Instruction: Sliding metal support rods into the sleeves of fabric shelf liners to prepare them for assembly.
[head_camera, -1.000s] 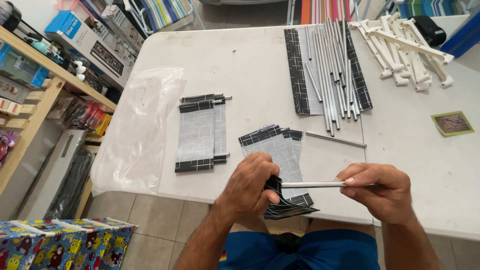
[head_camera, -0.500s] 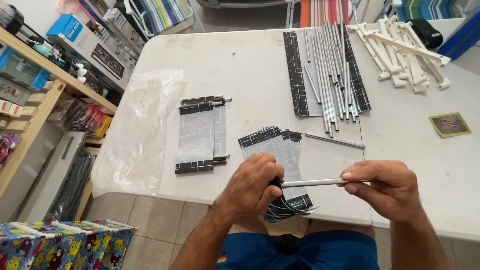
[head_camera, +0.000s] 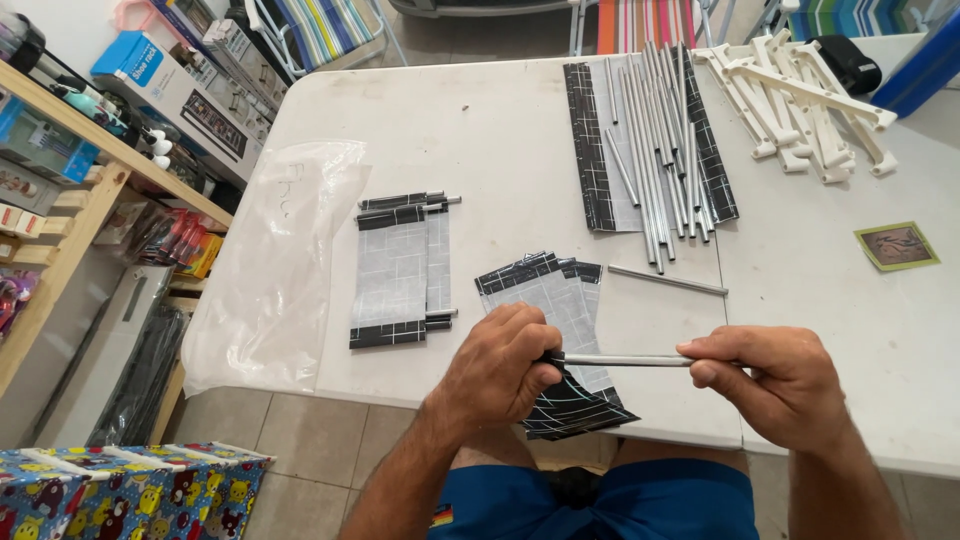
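Observation:
My left hand (head_camera: 497, 365) pinches the black hem of a grey checked fabric panel (head_camera: 560, 305) at the near table edge. My right hand (head_camera: 780, 385) grips a thin metal rod (head_camera: 625, 360) held level, its left end entering the hem at my left fingers. More of these panels lie stacked under the held one. Another loose metal rod (head_camera: 667, 281) lies on the table just beyond my hands.
Finished panels with rods (head_camera: 400, 270) lie left of centre on the white table (head_camera: 490, 130), beside a clear plastic bag (head_camera: 280, 250). A bundle of metal rods (head_camera: 660, 150) rests on a fabric sheet at the back, white plastic brackets (head_camera: 800, 100) at far right. A wooden shelf (head_camera: 70, 190) stands left.
The rod has slid a little further left into the hem, and my right hand has followed it. My left hand keeps its grip on the fabric.

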